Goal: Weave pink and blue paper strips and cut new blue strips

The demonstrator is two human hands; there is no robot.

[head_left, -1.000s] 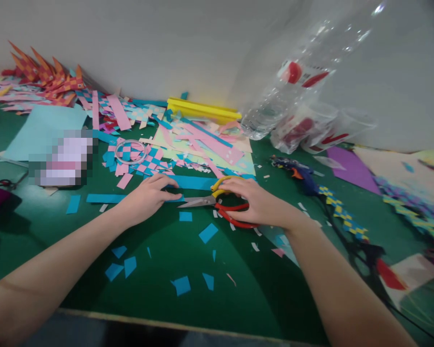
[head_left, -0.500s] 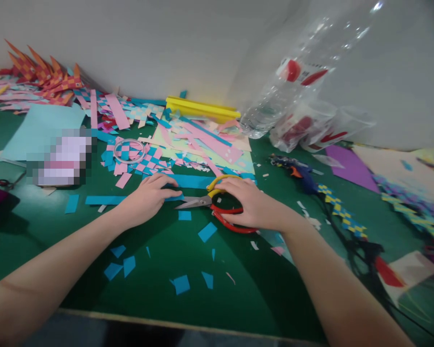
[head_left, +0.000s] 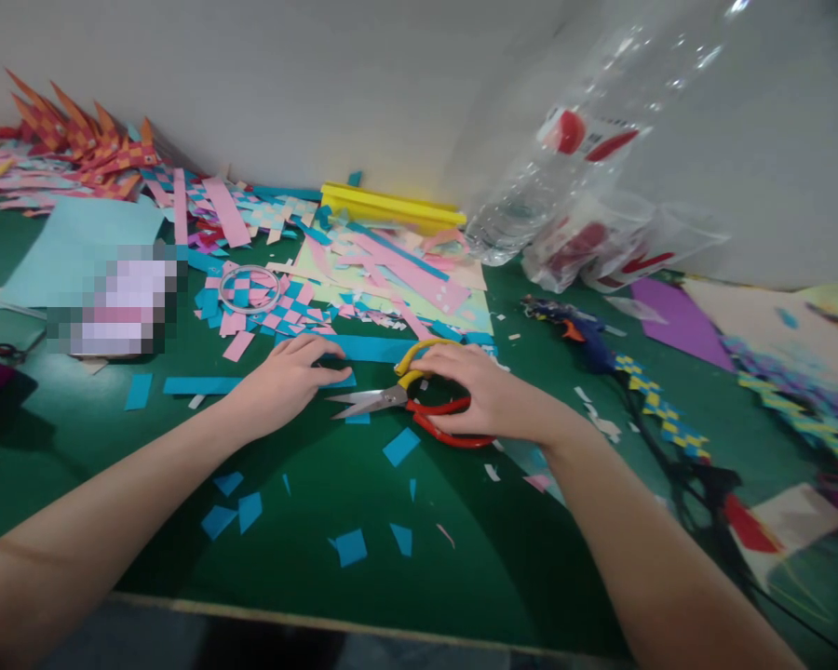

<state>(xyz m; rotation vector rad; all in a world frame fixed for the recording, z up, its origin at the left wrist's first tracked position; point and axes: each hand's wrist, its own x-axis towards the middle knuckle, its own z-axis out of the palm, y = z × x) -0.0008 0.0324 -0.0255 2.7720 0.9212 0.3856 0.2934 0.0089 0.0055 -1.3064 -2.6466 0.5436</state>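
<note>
My left hand (head_left: 283,383) pinches a narrow blue paper strip (head_left: 202,385) near its right end, thumb and fingers close together; the hand hides the strip's middle. In my right hand (head_left: 499,391) is a pair of scissors (head_left: 392,396) with one yellow and one red handle. Their blades are parted and point left, just in front of the strip's right end, over a small blue scrap (head_left: 358,419). Behind both hands lies a wider blue strip (head_left: 381,349), partly covered by my fingers and the scissors.
Small blue offcuts (head_left: 351,549) lie near the table's front edge. Checked pink-and-blue paper pieces and a roll of tape (head_left: 250,289) are behind my left hand. Left stands a blurred-out phone-like object (head_left: 129,298). A plastic bottle (head_left: 551,186) and cups (head_left: 649,251) stand back right.
The scissors have shifted a little left and towards me, off the strip's end, and their blades have opened wider. My left hand has stayed on the strip.
</note>
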